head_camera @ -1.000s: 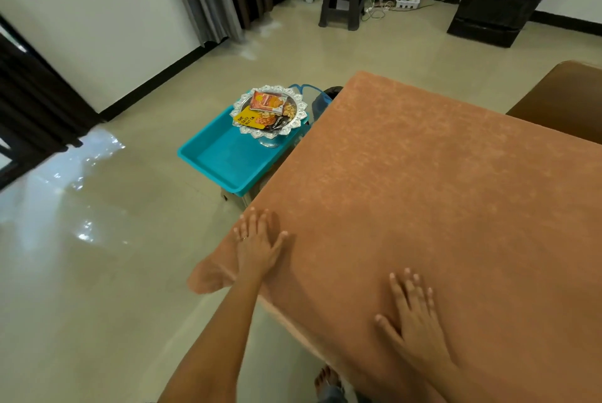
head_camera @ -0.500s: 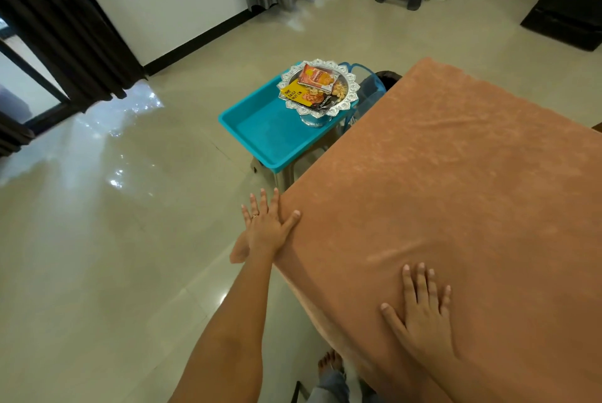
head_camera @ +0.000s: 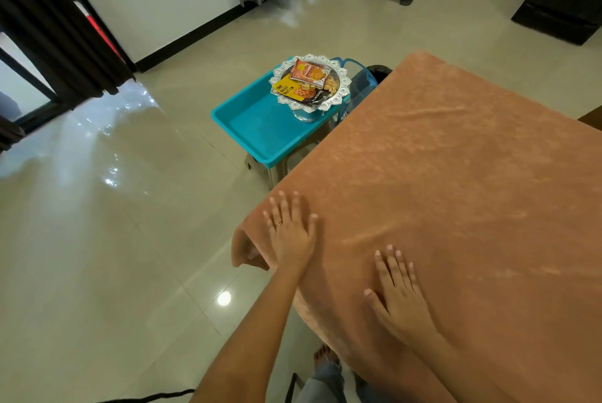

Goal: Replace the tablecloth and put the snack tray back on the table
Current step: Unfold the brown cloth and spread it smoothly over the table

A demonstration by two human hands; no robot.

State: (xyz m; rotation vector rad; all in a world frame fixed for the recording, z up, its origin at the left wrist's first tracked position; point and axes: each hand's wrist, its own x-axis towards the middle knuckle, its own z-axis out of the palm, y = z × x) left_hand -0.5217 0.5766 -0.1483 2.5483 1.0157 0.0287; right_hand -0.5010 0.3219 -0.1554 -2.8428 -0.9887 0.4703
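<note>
Both your hands lie flat, fingers straight, left (head_camera: 291, 233) and right (head_camera: 399, 296) pressing the cloth (head_camera: 456, 190), snack tray (head_camera: 309, 83) aside in the bin (head_camera: 260, 129).

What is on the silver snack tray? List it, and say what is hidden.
On the snack tray an orange packet lies partly over a yellow-and-black packet marked The Daily Nut Co. Anything beneath the packets is covered.
</note>
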